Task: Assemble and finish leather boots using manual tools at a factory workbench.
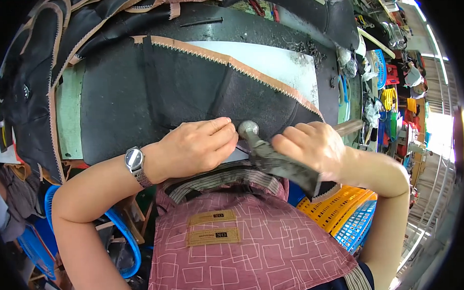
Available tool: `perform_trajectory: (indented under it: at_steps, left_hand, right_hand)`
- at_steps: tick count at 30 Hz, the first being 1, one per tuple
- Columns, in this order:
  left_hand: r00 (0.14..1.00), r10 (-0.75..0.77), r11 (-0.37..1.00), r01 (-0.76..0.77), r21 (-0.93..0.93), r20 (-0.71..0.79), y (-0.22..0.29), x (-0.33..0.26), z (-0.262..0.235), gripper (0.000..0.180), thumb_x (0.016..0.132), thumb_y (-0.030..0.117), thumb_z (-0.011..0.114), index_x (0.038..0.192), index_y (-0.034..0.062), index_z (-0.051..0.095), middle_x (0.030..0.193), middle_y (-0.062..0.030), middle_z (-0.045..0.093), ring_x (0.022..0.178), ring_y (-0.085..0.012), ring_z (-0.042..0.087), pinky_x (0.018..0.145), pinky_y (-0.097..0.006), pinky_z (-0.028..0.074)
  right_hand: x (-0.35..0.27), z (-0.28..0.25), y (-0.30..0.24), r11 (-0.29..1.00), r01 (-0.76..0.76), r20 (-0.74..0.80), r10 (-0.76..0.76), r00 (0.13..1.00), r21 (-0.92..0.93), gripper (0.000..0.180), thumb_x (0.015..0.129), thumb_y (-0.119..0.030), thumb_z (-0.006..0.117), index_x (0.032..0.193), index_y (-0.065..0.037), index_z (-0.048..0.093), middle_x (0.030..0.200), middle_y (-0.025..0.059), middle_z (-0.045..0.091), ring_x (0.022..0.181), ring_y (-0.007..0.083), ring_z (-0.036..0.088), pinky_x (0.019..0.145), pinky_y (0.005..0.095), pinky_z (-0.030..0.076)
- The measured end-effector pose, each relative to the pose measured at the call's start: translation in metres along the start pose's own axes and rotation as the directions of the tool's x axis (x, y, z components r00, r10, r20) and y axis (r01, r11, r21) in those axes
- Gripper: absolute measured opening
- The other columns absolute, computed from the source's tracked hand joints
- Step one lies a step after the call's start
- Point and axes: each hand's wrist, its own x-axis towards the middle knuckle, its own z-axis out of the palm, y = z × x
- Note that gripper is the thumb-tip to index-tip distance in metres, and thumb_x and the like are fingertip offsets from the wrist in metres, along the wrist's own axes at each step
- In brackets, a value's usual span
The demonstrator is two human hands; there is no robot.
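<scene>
A black leather piece (189, 80) with a tan zigzag-cut edge lies in front of me on the bench. My left hand (204, 146), with a metal watch on its wrist, is closed at the near edge of this leather, fingers curled together; its fingertips are partly hidden. My right hand (311, 147) grips a hammer (284, 166) by its wooden handle, which sticks out to the right. The hammer's round face is beside my left fingertips, at the leather's near edge. Its long flat end points toward me, slightly blurred.
More black leather pieces (28, 96) with tan edges are heaped at the left and far side. A white board (301, 71) lies partly under the leather. A dark rod (201, 22) rests on the far bench. Yellow (336, 208) and blue baskets stand below at right.
</scene>
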Motion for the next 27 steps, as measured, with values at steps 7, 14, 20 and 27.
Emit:
perform_trajectory:
  at_steps: [7, 14, 20, 27]
  left_hand:
    - [0.993, -0.049, 0.999, 0.05, 0.007, -0.111, 0.005, 0.001, 0.003, 0.011, 0.07, 0.003, 0.059, 0.077, 0.0047, 0.052, 0.089, -0.0069, 0.051, 0.075, -0.0166, 0.06, 0.057, -0.025, 0.054]
    - [0.995, 0.015, 0.999, -0.011, 0.039, -0.1, -0.003, 0.012, 0.006, 0.014, 0.071, 0.005, 0.059, 0.085, 0.0046, 0.055, 0.09, -0.0054, 0.053, 0.077, -0.0148, 0.059, 0.06, -0.024, 0.053]
    - [0.986, -0.125, 0.981, 0.106, 0.164, 0.107, 0.005, 0.047, -0.023, 0.018, 0.071, 0.011, 0.058, 0.089, 0.0067, 0.061, 0.086, -0.003, 0.063, 0.076, -0.0169, 0.059, 0.06, -0.029, 0.047]
    - [0.532, -0.717, 0.586, 0.81, 0.022, -0.45, -0.063, -0.026, -0.208, 0.021, 0.083, 0.013, 0.059, 0.097, -0.0027, 0.062, 0.076, -0.0184, 0.064, 0.071, -0.0232, 0.065, 0.065, -0.031, 0.049]
  right_hand:
    - [-0.005, 0.012, -0.012, 0.883, -0.339, -0.077, 0.381, 0.921, 0.324, 0.016, 0.077, -0.012, 0.069, 0.087, -0.005, 0.058, 0.065, 0.0089, 0.055, 0.056, 0.0253, 0.061, 0.046, 0.0352, 0.046]
    - [-0.039, 0.021, -0.011, 0.839, -0.331, -0.184, 0.442, 0.878, 0.432, 0.012, 0.077, -0.009, 0.068, 0.088, -0.007, 0.064, 0.079, 0.0053, 0.062, 0.057, 0.0232, 0.061, 0.049, 0.0336, 0.048]
    - [-0.14, 0.048, 0.03, 0.443, -0.689, -0.323, 0.895, 0.307, 0.574, 0.02, 0.087, -0.014, 0.063, 0.104, -0.002, 0.063, 0.089, 0.0093, 0.064, 0.08, 0.0155, 0.059, 0.072, 0.0302, 0.048]
    - [-0.271, 0.124, 0.052, 0.235, -0.971, -0.48, 0.848, 0.224, -0.037, 0.042, 0.084, -0.004, 0.052, 0.126, -0.006, 0.048, 0.113, 0.0171, 0.057, 0.099, 0.0347, 0.056, 0.082, 0.0414, 0.045]
